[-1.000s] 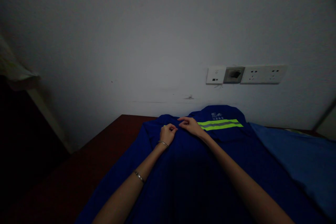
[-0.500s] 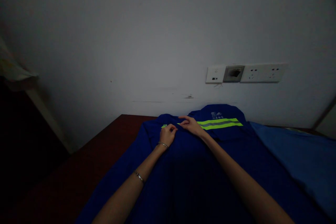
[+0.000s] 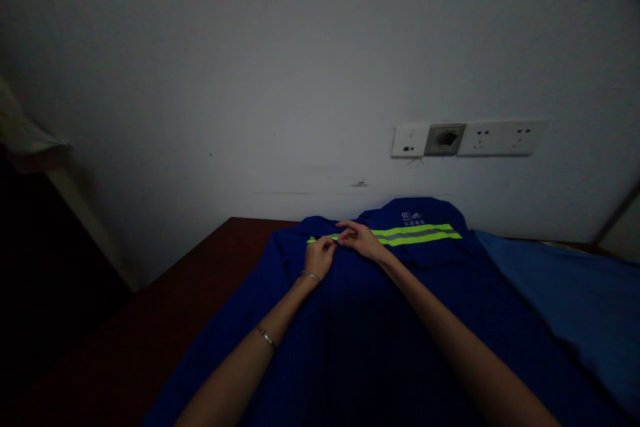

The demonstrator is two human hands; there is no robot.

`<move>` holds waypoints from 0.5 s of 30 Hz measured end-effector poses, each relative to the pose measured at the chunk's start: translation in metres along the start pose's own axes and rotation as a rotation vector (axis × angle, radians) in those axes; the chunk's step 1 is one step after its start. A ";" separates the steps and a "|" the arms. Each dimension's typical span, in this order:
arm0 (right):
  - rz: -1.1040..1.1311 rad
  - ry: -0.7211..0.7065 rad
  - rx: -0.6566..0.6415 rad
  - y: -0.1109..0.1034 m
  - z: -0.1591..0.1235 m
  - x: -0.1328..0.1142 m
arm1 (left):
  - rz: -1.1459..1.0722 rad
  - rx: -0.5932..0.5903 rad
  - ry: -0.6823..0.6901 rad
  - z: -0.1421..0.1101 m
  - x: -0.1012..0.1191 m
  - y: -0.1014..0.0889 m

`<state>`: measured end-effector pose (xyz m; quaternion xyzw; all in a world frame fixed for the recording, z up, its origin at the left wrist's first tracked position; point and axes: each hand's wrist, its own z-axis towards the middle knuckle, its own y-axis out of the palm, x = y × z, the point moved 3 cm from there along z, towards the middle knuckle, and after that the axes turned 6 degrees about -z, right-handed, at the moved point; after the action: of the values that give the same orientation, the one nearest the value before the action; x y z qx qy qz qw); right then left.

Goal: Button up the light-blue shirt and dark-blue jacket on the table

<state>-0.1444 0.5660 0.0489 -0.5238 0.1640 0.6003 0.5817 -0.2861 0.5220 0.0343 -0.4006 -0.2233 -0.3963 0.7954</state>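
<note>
A dark blue work jacket (image 3: 415,307) lies spread out, with a yellow-green and grey reflective stripe (image 3: 420,235) across its chest and white print (image 3: 413,217) above the stripe. At the middle of the chest, my left hand (image 3: 319,260) is closed, its thumb and index finger pinching the jacket's front edge. My right hand (image 3: 363,242) meets it from the right, thumb and fingers bent together on the same edge, the index finger raised. The small spot between the fingertips is too dark to make out. Two bracelets (image 3: 311,275) circle my left wrist and forearm.
The jacket rests on a dark red-brown wooden surface (image 3: 220,267) against a pale wall (image 3: 300,80). Lighter blue cloth (image 3: 560,287) lies at the right. Sockets and a switch panel (image 3: 495,138) are on the wall. A pale cloth (image 3: 30,137) hangs over dark furniture at the left.
My right hand has shifted slightly left and its fingertips have closed in to my left fingertips. More of the stripe shows by my left hand. My left hand stays in place.
</note>
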 end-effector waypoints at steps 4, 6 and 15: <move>-0.057 -0.030 0.007 0.001 -0.001 -0.003 | -0.008 -0.010 -0.032 0.000 0.002 -0.002; -0.096 -0.039 0.003 0.001 -0.002 -0.004 | -0.016 -0.014 -0.044 0.000 0.003 -0.002; -0.215 -0.069 0.055 0.002 -0.005 -0.007 | -0.257 -0.317 -0.338 0.017 0.003 -0.008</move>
<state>-0.1459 0.5577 0.0522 -0.5012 0.1035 0.5473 0.6623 -0.2916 0.5314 0.0499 -0.5491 -0.3372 -0.4516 0.6171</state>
